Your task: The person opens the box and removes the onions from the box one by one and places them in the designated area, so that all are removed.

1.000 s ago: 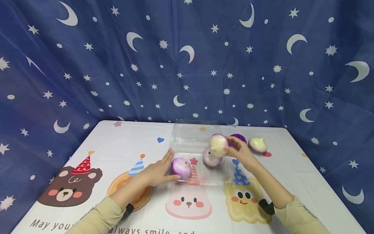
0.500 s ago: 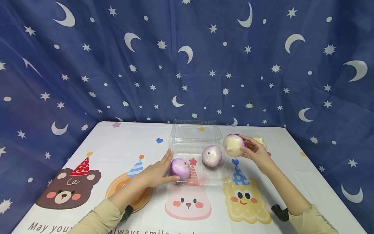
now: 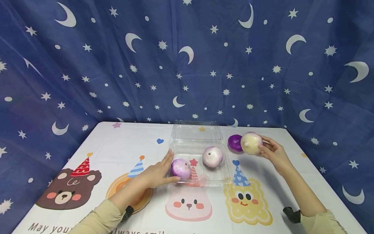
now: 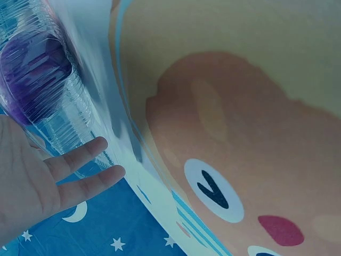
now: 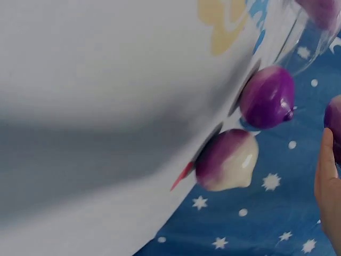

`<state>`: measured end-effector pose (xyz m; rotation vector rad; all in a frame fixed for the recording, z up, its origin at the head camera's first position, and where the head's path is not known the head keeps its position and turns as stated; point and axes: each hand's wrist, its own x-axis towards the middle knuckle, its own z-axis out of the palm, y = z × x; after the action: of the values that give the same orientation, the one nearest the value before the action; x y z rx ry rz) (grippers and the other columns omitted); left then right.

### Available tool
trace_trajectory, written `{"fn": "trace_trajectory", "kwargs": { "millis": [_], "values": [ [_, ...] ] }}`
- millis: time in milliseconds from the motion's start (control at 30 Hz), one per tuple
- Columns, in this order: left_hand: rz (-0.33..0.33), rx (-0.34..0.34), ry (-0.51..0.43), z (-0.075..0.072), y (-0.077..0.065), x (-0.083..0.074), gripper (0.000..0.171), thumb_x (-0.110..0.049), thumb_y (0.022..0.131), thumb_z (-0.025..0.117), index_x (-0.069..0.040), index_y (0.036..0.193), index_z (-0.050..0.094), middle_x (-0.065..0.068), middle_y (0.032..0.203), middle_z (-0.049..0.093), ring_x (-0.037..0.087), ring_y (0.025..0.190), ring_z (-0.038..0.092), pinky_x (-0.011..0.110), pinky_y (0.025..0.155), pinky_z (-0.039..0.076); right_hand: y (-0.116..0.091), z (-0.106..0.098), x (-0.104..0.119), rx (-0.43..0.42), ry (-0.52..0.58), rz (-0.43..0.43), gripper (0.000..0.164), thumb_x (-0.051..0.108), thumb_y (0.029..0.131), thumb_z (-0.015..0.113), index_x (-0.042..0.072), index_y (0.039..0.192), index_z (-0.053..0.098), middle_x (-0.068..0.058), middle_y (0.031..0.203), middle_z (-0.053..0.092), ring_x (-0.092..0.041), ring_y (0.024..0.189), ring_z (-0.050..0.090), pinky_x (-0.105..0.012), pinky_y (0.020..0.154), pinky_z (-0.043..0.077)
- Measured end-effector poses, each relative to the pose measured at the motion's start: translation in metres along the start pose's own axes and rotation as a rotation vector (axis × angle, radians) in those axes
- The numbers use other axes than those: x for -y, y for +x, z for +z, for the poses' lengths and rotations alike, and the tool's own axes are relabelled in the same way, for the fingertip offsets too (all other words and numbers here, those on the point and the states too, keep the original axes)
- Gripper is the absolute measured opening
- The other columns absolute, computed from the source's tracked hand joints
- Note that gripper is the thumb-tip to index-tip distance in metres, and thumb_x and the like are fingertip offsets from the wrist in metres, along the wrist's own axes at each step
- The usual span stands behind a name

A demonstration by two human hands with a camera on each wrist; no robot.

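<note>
Cream-and-purple round onion (image 3: 250,143), right of centre: we've got it pinched in our right grip (image 3: 276,155), left grip (image 3: 157,172) spread at the clear plastic box (image 3: 190,149).

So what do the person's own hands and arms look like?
The left hand and right hand are bare, ungloved. The left sleeve and right sleeve are beige, stopping short of the hands. A black piece, details unclear, shows beside each sleeve's end.

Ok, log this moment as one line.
left hand: at box edge; right hand: holding onion; box: open, two onions inside; table: two more onions
</note>
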<state>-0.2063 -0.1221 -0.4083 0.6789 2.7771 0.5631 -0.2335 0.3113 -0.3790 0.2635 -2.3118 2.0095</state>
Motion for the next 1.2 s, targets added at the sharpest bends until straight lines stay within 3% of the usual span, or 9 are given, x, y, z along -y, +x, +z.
{"fn": "trace_trajectory", "kwargs": {
  "millis": [233,433,600,767,967,1200],
  "values": [
    [0.0,0.005,0.002,0.0,-0.001,0.0,0.1,-0.062,0.085,0.054,-0.002,0.151,0.007,0.013,0.16,0.0,0.042,0.129,0.044,0.05,0.093,0.047,-0.002,-0.016,-0.011,-0.019,0.132,-0.025,0.03,0.004,0.094,0.054,0.03,0.109,0.06,0.019,0.1,0.062,0.003,0.084,0.063,-0.015,0.07,0.054],
    [-0.005,0.018,0.013,0.0,0.002,-0.003,0.1,-0.064,0.085,0.053,-0.004,0.152,0.008,0.011,0.16,0.0,0.041,0.129,0.045,0.051,0.092,0.048,-0.007,-0.032,-0.018,-0.061,0.16,-0.029,0.031,0.002,0.094,0.054,0.029,0.107,0.061,0.014,0.104,0.055,0.001,0.082,0.063,-0.018,0.069,0.055],
    [-0.015,0.015,0.02,0.0,0.002,-0.002,0.101,-0.064,0.084,0.053,-0.004,0.151,0.008,0.011,0.16,0.0,0.041,0.127,0.046,0.051,0.091,0.048,-0.006,-0.047,-0.026,-0.077,0.149,-0.022,0.027,0.007,0.094,0.056,0.03,0.107,0.061,0.015,0.103,0.055,0.003,0.084,0.061,-0.017,0.07,0.055],
    [-0.021,0.009,0.015,0.001,0.001,0.0,0.102,-0.064,0.084,0.054,-0.003,0.151,0.008,0.011,0.16,0.0,0.041,0.127,0.046,0.051,0.092,0.048,-0.006,-0.06,-0.033,-0.065,0.224,-0.016,0.023,0.009,0.095,0.055,0.027,0.108,0.061,0.014,0.1,0.06,-0.001,0.082,0.063,-0.019,0.07,0.056],
    [-0.022,0.019,0.0,0.0,0.0,0.0,0.101,-0.064,0.084,0.054,-0.004,0.152,0.008,0.011,0.16,-0.001,0.041,0.128,0.045,0.05,0.092,0.048,-0.015,-0.074,-0.031,-0.085,0.255,0.024,0.029,0.005,0.096,0.05,0.03,0.106,0.06,0.017,0.094,0.064,-0.002,0.078,0.064,-0.019,0.066,0.056],
    [-0.017,0.018,0.001,0.0,0.0,0.001,0.101,-0.063,0.085,0.054,-0.004,0.152,0.007,0.011,0.16,-0.001,0.042,0.128,0.044,0.05,0.092,0.048,-0.019,-0.089,-0.036,-0.11,0.316,0.038,0.032,0.005,0.097,0.048,0.031,0.113,0.057,0.015,0.093,0.064,-0.004,0.077,0.067,-0.021,0.064,0.056]
  ]
}}
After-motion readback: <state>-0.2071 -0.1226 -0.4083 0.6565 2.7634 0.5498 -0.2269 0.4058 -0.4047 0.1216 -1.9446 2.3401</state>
